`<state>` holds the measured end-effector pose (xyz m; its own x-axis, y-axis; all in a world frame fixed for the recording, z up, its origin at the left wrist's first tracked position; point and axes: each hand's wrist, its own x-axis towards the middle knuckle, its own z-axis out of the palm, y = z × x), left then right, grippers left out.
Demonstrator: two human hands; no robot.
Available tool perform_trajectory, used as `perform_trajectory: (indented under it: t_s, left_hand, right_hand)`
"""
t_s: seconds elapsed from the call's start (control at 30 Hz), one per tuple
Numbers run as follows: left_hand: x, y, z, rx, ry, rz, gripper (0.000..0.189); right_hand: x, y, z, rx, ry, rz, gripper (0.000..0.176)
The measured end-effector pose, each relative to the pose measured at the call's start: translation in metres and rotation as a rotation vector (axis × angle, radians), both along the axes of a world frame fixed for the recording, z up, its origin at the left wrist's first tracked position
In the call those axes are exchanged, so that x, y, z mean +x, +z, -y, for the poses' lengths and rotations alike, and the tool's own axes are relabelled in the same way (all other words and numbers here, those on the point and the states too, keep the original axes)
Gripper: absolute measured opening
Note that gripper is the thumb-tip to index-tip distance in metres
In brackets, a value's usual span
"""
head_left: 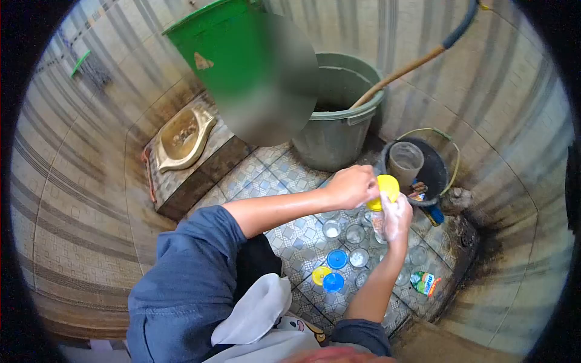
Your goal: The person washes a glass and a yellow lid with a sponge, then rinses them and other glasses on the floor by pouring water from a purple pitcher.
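A yellow lid (388, 186) is held up between my two hands, above the tiled floor. My left hand (353, 187) is closed at the lid's left edge. White suds cover my right hand (396, 216), whose fingers grip the lid's lower right side. Just below it a clear glass (378, 226) shows beside my right palm; whether I hold it too, I cannot tell. On the floor beneath are several clear glasses (354, 234), a blue lid (337, 259), a second blue lid (333, 282) and another yellow lid (321, 276).
A large grey-green bin (336, 142) holds a wooden-handled tool (399, 74). Right of it is a black bucket (437, 158) with a clear container (405, 160) inside. A green detergent packet (424, 282) lies at the right. A squat toilet (184, 139) is at the left.
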<state>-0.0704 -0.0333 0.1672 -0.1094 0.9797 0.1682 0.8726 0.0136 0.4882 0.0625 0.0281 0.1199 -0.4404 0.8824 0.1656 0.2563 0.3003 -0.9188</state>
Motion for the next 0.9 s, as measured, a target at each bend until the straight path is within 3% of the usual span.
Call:
perform_trajectory:
  t_s: [0.13, 0.33, 0.37, 0.43, 0.53, 0.6, 0.63, 0.67, 0.7, 0.73, 0.77, 0.8, 0.83, 0.87, 0.9]
  left_hand:
    - [-0.006, 0.025, -0.009, -0.067, 0.02, 0.024, 0.023]
    - [-0.035, 0.093, -0.001, 0.202, 0.254, 0.524, 0.019]
    - [-0.041, 0.087, 0.01, 0.24, 0.373, 0.759, 0.017]
    - [-0.051, 0.081, 0.042, 0.147, 0.583, 0.771, 0.018]
    - [-0.067, 0.039, 0.108, 0.148, 0.808, 0.628, 0.021]
    - [-0.088, 0.087, 0.144, -0.025, 1.002, 0.985, 0.019]
    - [-0.101, 0.114, 0.159, 0.05, 1.062, 1.058, 0.016]
    - [-0.117, 0.143, 0.17, 0.113, 1.127, 1.132, 0.013]
    - [-0.134, 0.171, 0.176, 0.202, 1.151, 1.069, 0.01]
    - [-0.157, 0.198, 0.18, 0.287, 1.172, 1.005, 0.008]
    - [-0.172, 0.265, 0.171, 0.355, 1.154, 0.967, 0.006]
    - [-0.197, 0.293, 0.168, 0.415, 1.099, 0.959, 0.006]
    - [-0.226, 0.309, 0.164, 0.434, 1.083, 0.718, 0.008]
    - [-0.257, 0.325, 0.157, 0.429, 1.119, 0.643, 0.008]
    - [-0.287, 0.345, 0.15, 0.502, 1.026, 0.293, 0.005]
  right_hand:
    - [0.005, 0.023, -0.007, -0.087, 0.049, -0.036, 0.027]
    - [0.002, 0.145, -0.021, -0.138, 0.008, 0.05, 0.024]
    - [0.003, 0.159, -0.021, -0.101, -0.013, 0.105, 0.025]
    - [0.004, 0.18, -0.016, -0.279, 0.026, 0.055, 0.024]
    - [0.025, 0.177, -0.006, -0.389, 0.075, 0.287, 0.024]
    - [0.03, 0.227, 0.012, -0.431, 0.068, 0.468, 0.025]
    - [0.041, 0.22, 0.017, -0.555, 0.085, 0.32, 0.026]
    - [0.042, 0.249, 0.021, -0.474, 0.049, 0.512, 0.028]
    - [0.045, 0.276, 0.028, -0.392, 0.014, 0.707, 0.029]
    - [0.05, 0.302, 0.031, -0.399, 0.026, 0.734, 0.029]
    - [0.053, 0.322, 0.026, -0.329, 0.025, 0.805, 0.03]
    - [0.053, 0.339, 0.019, -0.253, 0.016, 0.866, 0.032]
    - [0.053, 0.354, 0.013, -0.171, 0.023, 0.834, 0.033]
    - [0.048, 0.378, 0.007, -0.174, 0.012, 0.815, 0.033]
    - [0.04, 0.397, -0.001, -0.173, 0.0, 0.793, 0.034]
